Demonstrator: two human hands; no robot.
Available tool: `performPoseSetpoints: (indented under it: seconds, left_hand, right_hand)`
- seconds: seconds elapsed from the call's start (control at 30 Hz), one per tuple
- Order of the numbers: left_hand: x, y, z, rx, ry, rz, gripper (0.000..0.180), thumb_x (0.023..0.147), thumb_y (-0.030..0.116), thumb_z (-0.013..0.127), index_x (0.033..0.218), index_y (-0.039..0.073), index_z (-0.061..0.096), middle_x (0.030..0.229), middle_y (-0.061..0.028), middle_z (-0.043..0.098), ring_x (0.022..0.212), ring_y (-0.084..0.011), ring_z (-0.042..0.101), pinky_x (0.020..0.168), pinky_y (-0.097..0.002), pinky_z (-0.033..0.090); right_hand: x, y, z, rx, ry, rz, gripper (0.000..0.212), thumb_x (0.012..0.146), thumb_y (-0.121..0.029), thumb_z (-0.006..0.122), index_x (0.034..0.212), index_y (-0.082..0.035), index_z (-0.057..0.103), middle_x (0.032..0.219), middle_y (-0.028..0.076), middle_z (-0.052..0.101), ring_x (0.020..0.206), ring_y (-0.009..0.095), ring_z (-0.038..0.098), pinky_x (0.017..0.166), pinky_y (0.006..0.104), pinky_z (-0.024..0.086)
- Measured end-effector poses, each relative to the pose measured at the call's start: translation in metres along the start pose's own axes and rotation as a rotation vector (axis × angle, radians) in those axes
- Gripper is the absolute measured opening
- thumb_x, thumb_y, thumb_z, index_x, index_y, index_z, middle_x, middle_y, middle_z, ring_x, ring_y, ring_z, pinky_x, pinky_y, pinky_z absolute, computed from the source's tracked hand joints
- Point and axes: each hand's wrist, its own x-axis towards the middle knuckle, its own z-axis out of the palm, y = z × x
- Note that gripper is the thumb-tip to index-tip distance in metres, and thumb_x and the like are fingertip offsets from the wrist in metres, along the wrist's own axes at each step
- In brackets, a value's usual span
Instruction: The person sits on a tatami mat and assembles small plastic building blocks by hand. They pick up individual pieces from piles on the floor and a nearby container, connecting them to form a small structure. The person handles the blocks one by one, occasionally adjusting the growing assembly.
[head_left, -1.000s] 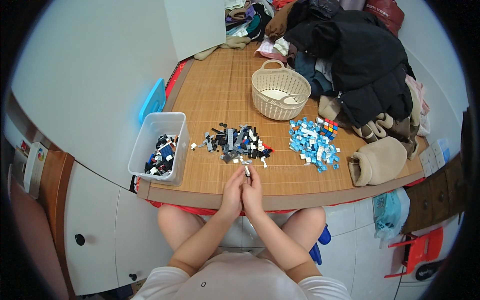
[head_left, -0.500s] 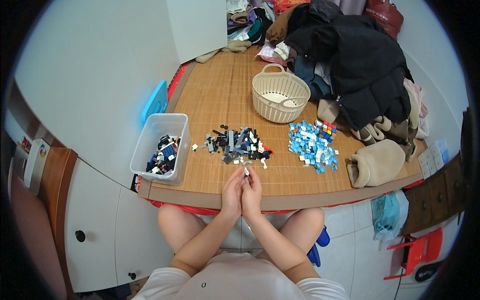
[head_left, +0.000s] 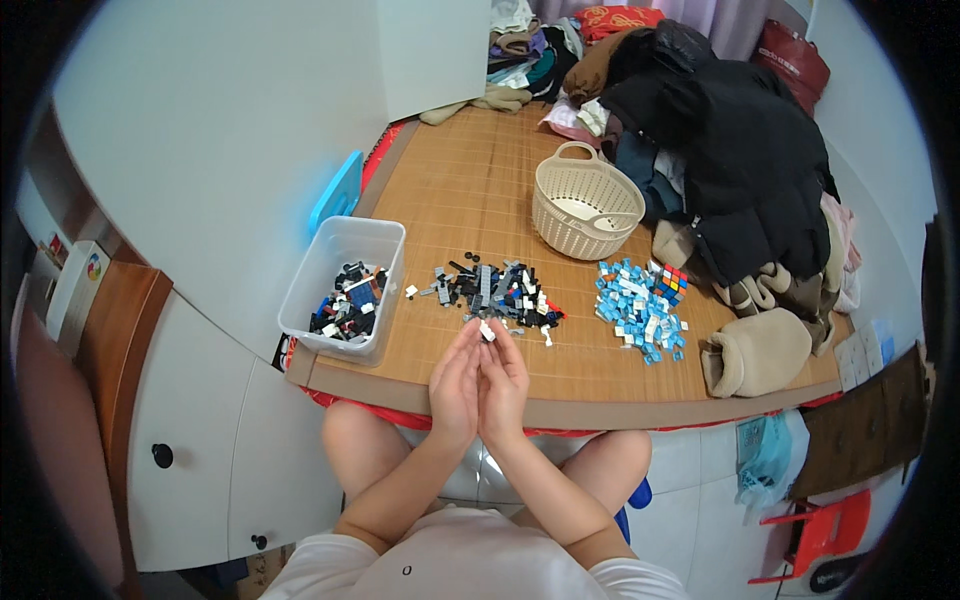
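The left hand [head_left: 456, 390] and the right hand [head_left: 503, 390] are brought together just over the near edge of the woven mat [head_left: 450, 170], palms turned inward and wrists close. Their fingers are bent and almost fully drawn in, with the tips meeting around a small white piece [head_left: 487, 331], which both appear to pinch; how the load is shared is hard to make out, since the fingers cover much of it.

The piece looks like hard moulded plastic: very light, stiff, a little slick on its smooth faces, and unlikely to break under ordinary finger pressure. Its smallness is the main difficulty, as it could easily slip or spin. Opposite side faces would give the best hold, with fingertips rather than palms. It is bright white and blocky, with a darker bit showing against it.

Just beyond the fingertips lies a loose heap of black, grey and white bricks [head_left: 486, 285], with touches of blue and red. To its right, well apart, is a heap of light blue and white tiles [head_left: 625, 300], a colourful puzzle cube [head_left: 669, 284] resting at its far right edge. On the left stands a clear plastic box [head_left: 390, 275] partly filled with mixed bricks, a blue lid [head_left: 338, 192] upright behind it. Farther out sits a cream perforated basket [head_left: 560, 205].
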Motion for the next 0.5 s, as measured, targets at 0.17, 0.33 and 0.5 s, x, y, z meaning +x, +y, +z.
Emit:
performPoseSetpoints:
  seconds: [0.17,0.33,0.5]
  left_hand:
    - [0.003,0.036,-0.002,-0.024,-0.004,0.142,0.046,0.089,0.013,0.034,0.129,-0.009,0.032,0.131,-0.0163,0.038,0.125,-0.0223,0.034,0.107,-0.0328,0.026]
    - [0.014,0.077,-0.015,-0.006,0.007,0.333,0.046,0.090,0.018,0.032,0.129,-0.006,0.036,0.133,-0.0150,0.038,0.126,-0.0224,0.033,0.107,-0.0336,0.025]
    - [0.022,0.118,-0.029,0.044,0.048,0.452,0.047,0.091,0.020,0.031,0.130,-0.007,0.033,0.135,-0.0169,0.036,0.129,-0.0243,0.029,0.108,-0.0349,0.023]
  right_hand:
    - [0.000,0.004,0.036,-0.003,-0.140,0.002,0.045,0.084,0.006,0.039,0.130,0.003,0.039,0.126,0.010,0.045,0.113,0.015,0.046,0.097,0.0262,0.036]
    - [0.002,0.013,0.087,-0.035,-0.281,0.039,0.046,0.084,0.006,0.039,0.130,0.001,0.039,0.125,0.010,0.046,0.113,0.015,0.046,0.095,0.0267,0.037]
    - [0.006,0.035,0.124,-0.047,-0.436,0.068,0.046,0.084,0.005,0.039,0.130,0.002,0.038,0.127,0.011,0.044,0.116,0.016,0.043,0.097,0.0280,0.035]
